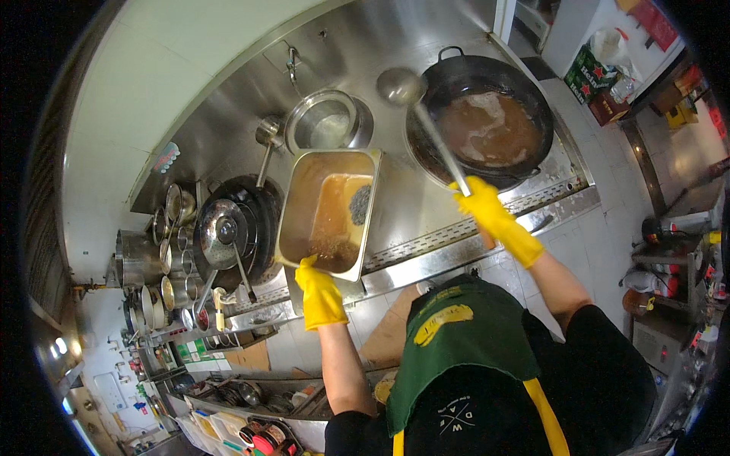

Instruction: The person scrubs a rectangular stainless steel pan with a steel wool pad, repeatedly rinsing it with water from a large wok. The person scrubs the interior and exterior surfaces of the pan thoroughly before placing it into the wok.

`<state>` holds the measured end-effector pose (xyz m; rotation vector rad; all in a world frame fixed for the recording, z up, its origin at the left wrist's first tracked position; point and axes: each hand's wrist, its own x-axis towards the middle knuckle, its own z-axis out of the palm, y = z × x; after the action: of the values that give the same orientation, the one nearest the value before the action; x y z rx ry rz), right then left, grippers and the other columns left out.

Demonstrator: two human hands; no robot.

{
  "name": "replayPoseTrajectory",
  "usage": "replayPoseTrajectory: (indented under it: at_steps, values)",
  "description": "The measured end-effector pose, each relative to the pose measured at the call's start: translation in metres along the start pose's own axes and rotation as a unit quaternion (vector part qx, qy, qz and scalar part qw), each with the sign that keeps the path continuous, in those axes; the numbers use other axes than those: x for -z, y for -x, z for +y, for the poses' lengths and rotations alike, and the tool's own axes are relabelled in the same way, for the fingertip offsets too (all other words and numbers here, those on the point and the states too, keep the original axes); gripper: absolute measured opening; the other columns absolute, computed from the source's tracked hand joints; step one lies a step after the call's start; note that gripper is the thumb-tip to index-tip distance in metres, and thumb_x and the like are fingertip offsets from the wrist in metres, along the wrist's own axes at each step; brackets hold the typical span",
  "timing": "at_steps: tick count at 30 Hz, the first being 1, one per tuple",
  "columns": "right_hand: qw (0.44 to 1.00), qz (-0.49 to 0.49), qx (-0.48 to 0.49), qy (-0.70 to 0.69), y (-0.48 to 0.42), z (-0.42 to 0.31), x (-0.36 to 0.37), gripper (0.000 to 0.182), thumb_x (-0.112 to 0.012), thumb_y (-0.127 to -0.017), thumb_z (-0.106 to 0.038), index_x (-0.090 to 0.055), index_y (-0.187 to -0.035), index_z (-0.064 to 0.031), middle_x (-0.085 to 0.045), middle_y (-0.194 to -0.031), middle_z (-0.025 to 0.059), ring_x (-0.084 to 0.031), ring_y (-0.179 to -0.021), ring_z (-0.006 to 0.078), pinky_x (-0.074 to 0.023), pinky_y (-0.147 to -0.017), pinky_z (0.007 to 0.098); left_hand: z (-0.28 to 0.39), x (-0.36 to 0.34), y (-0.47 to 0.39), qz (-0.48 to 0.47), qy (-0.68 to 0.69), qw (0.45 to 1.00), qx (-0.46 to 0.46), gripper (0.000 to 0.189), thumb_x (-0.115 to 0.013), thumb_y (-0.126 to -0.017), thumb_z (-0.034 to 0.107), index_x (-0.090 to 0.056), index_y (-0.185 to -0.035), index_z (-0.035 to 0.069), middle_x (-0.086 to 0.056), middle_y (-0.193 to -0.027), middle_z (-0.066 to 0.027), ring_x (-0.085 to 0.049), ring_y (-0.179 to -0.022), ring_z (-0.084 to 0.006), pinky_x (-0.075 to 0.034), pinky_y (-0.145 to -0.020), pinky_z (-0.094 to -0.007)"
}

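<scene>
My left hand, in a yellow rubber glove, grips the near rim of a deep rectangular steel pan. Brownish liquid lies in the pan, and a grey scouring pad rests inside against its right wall. The handle of a large steel ladle is in my gloved right hand. Its bowl hangs over the steel range top, just left of a big black wok. Brown, partly foamy liquid stands in the wok.
Behind the pan stands a round steel pot under a wall tap. Left are a long-handled steel dipper and stacked black woks with a perforated strainer on top. A slotted drain channel runs along the range's front.
</scene>
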<state>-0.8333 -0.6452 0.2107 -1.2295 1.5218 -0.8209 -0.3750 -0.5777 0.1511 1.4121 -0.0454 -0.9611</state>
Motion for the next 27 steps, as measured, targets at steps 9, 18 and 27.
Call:
replayPoseTrajectory:
  at_steps: [9,18,27]
  values:
    - [0.987,0.146,-0.008,0.072,0.071,0.043,0.206,0.036,-0.070,-0.093,-0.019,-0.068,-0.128,-0.0104,-0.071,-0.093,0.0060,-0.065,-0.076,0.0126,-0.0518,-0.069,0.0288,-0.085,-0.012,-0.015,0.093,0.070,0.992,0.052,0.036,-0.071,-0.075,0.017,-0.071,-0.106,-0.002,-0.071,-0.110,-0.0127,-0.065,-0.094,-0.0326,-0.051,-0.089,-0.0436]
    - [0.977,0.161,-0.140,-0.006,0.127,0.231,0.293,0.032,-0.068,-0.096,-0.016,-0.067,-0.125,-0.0017,-0.065,-0.081,0.0032,-0.062,-0.066,0.0140,-0.0486,-0.062,0.0285,-0.158,-0.130,0.070,0.056,-0.126,0.990,-0.019,0.043,-0.060,-0.099,0.044,-0.068,-0.117,0.006,-0.069,-0.114,-0.0101,-0.061,-0.102,-0.0271,-0.048,-0.096,-0.0386]
    - [0.953,0.089,-0.160,0.242,0.092,0.281,0.292,0.041,-0.068,-0.095,-0.018,-0.063,-0.133,-0.0024,-0.073,-0.097,0.0126,-0.070,-0.082,0.0248,-0.0539,-0.075,0.0355,-0.158,-0.086,0.078,0.076,-0.181,0.980,0.022,0.027,-0.072,-0.094,0.030,-0.067,-0.099,0.005,-0.070,-0.094,-0.0093,-0.063,-0.084,-0.0231,-0.049,-0.079,-0.0367]
